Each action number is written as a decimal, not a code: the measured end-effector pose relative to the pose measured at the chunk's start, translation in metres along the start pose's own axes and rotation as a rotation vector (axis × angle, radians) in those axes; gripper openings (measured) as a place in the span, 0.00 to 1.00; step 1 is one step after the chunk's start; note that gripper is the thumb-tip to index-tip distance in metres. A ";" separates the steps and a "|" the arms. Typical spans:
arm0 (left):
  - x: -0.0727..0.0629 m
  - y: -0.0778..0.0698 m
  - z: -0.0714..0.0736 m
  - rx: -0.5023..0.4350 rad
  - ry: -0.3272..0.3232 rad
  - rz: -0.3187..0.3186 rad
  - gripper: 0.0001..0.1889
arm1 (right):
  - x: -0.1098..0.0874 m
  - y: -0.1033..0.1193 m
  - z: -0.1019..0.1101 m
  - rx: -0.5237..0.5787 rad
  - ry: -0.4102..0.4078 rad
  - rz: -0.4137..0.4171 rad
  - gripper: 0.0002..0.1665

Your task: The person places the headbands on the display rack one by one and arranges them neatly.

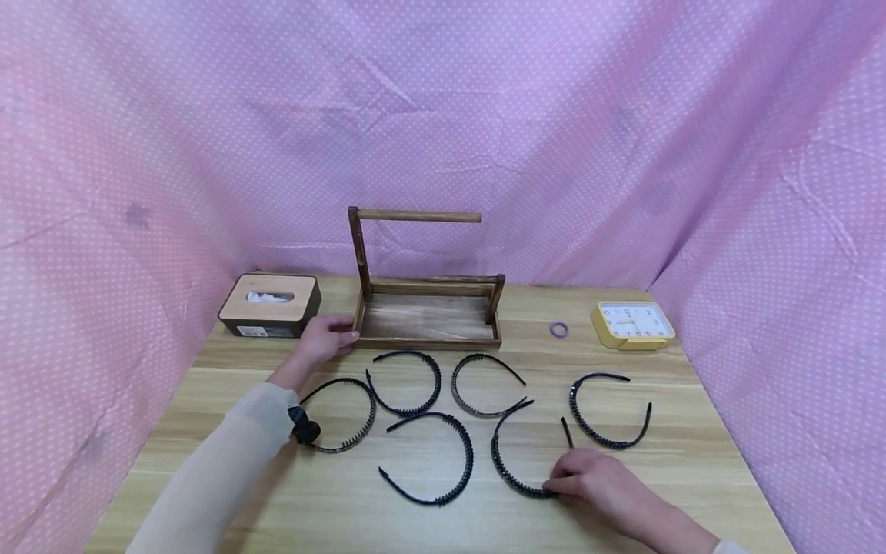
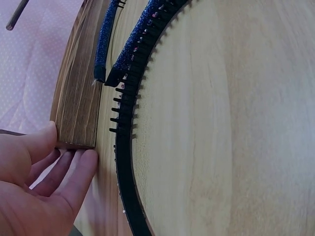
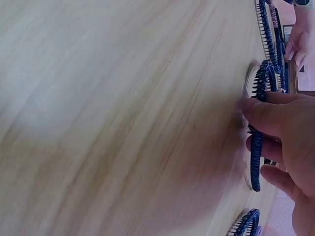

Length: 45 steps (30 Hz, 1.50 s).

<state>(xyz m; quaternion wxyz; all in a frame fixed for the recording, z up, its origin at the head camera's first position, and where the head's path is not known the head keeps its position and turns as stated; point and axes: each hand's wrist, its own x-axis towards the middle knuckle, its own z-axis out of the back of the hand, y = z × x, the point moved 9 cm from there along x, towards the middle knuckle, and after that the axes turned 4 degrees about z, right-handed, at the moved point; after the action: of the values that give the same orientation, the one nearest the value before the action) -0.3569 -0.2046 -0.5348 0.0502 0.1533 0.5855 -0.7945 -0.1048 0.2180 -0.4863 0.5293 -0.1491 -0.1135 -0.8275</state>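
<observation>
Pink dotted curtain (image 1: 443, 115) behind wood tbl (image 1: 318, 508), L grip (image 1: 325, 338) clamped on rack (image 1: 429, 343), R grip (image 1: 602, 488) clamped on headband (image 1: 508, 478)

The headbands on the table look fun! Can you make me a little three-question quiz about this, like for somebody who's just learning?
1. Count: how many headbands can you find in the head view?

2. True or false: in the head view, the purple ring lies between the wooden stand and the yellow clock.

3. Pick one: what is the right hand holding?
A) the yellow clock
B) a headband
C) the purple ring

Key:
1. Six
2. True
3. B
</observation>
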 end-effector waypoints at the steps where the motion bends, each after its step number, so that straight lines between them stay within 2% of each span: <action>1: -0.001 -0.001 0.000 0.009 -0.004 -0.005 0.26 | 0.001 0.002 0.001 0.002 -0.012 0.010 0.19; 3: -0.001 -0.003 -0.001 0.026 -0.010 -0.011 0.26 | 0.002 0.004 0.004 0.010 -0.033 0.022 0.20; 6: -0.002 -0.003 0.000 0.048 -0.023 -0.014 0.26 | 0.006 0.004 0.012 0.050 -0.067 0.016 0.13; 11: -0.002 -0.004 0.002 0.105 -0.032 -0.011 0.26 | 0.017 -0.002 0.036 0.158 -0.154 -0.085 0.12; 18: 0.000 -0.003 0.003 0.162 -0.007 -0.002 0.27 | 0.023 -0.033 0.073 0.321 -0.309 -0.385 0.20; 22: -0.001 -0.001 0.004 0.177 0.001 0.003 0.28 | 0.020 -0.058 0.092 0.412 -0.424 -0.585 0.17; 25: -0.001 -0.002 0.004 0.169 0.002 0.003 0.29 | 0.019 -0.075 0.101 0.504 -0.479 -0.731 0.13; 28: -0.002 -0.004 0.004 0.162 0.000 0.000 0.28 | 0.023 -0.089 0.105 0.649 -0.524 -0.819 0.13; 32: -0.004 -0.006 0.004 0.176 -0.002 0.001 0.28 | 0.036 -0.102 0.110 0.802 -0.583 -0.856 0.17; 39: -0.005 -0.009 0.001 0.175 -0.008 0.002 0.28 | 0.063 -0.121 0.120 0.892 -0.731 -0.836 0.21; 45: -0.004 -0.008 0.002 0.166 -0.013 -0.002 0.28 | 0.088 -0.139 0.131 1.014 -0.868 -0.819 0.19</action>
<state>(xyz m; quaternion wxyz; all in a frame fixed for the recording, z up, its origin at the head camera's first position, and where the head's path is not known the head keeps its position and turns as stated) -0.3553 -0.2048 -0.5260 0.0402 0.1511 0.5175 -0.8413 -0.2495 0.2464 -0.3368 0.0935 -0.1456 -0.7204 -0.6716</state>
